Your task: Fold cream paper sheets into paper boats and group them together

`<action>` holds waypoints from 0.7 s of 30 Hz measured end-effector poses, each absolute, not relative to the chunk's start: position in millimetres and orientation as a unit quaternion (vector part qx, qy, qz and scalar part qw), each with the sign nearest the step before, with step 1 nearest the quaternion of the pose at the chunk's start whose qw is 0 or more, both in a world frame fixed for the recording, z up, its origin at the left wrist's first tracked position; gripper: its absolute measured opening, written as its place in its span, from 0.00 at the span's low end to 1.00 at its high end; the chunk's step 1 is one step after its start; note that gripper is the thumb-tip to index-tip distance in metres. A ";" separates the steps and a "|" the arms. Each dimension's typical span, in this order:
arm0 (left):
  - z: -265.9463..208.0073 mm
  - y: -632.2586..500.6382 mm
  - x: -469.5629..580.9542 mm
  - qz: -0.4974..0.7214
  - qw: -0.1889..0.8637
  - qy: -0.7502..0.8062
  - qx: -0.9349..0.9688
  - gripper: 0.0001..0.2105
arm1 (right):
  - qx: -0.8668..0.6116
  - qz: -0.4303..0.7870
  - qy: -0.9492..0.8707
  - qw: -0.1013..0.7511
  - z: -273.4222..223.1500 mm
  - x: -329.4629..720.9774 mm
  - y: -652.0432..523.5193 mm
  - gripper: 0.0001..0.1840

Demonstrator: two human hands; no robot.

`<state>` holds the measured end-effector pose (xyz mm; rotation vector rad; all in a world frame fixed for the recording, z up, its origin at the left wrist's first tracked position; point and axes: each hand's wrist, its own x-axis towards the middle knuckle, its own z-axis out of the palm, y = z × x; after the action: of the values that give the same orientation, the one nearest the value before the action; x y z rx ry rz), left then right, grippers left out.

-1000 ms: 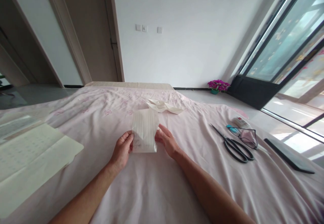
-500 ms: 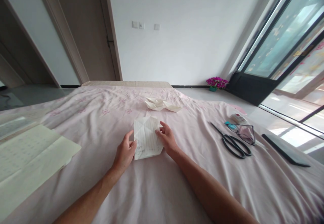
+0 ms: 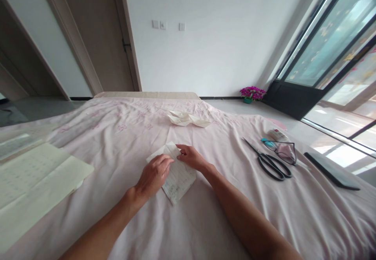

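Folded paper: handwritten and creased, the folded paper (image 3: 179, 178) sits in front of you, one corner pointing your way, between and under your two hands.
Left hand: your left hand (image 3: 156, 170) lies over the paper's left side, fingers bent and fingertips on it – whether they pinch or only press, you cannot tell from here.
Right hand: your right hand (image 3: 192, 159) pinches the upper right edge, thumb on the face, forefinger at the edge.
Beyond the hands: a pale folded paper shape (image 3: 188, 120) with pointed ends lies apart from you on the pink cloth (image 3: 123, 154).
To your left: an open booklet (image 3: 44, 179) with pale pages lies flat.
To your right: black-handled scissors (image 3: 272, 166) lie with the tip pointing away from you – beside them, dark-framed glasses (image 3: 295, 152), a teal item (image 3: 268, 143) and a small white packet (image 3: 277, 135).
Far right: a dark flat object (image 3: 331, 172) rests on the cloth.
By the wall: magenta flowers (image 3: 252, 92) stand in a green pot (image 3: 247, 100).
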<state>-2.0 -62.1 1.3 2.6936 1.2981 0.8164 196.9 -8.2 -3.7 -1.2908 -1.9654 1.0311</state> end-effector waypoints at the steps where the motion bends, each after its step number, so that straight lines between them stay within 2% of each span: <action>1: -3.6 -61.2 0.9 0.252 0.031 0.411 0.876 0.15 | -0.482 0.376 -0.742 0.275 -3.2 197.0 -7.2 0.31; 5: -21.7 -61.3 6.4 0.197 0.017 0.415 0.888 0.20 | -0.485 0.368 -0.757 0.238 3.4 203.9 -4.5 0.34; 9: -30.2 -62.0 5.3 0.157 -0.010 0.419 0.894 0.27 | -0.484 0.434 -0.746 0.146 13.3 220.6 -8.1 0.35; 12: -30.2 -62.7 5.7 0.131 -0.017 0.431 0.893 0.30 | -0.499 0.484 -0.710 0.113 18.5 231.8 -15.9 0.33; 17: -23.9 -65.4 8.6 0.104 0.007 0.453 0.886 0.32 | -0.507 0.505 -0.696 0.061 28.3 242.1 -28.1 0.23; 21: -21.4 -66.2 9.8 0.107 0.022 0.466 0.878 0.32 | -0.505 0.507 -0.698 0.009 32.0 245.4 -32.9 0.11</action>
<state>9.8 -66.2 -21.4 2.7205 1.4430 0.3313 245.4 -32.9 32.0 -1.5779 -2.1813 1.5853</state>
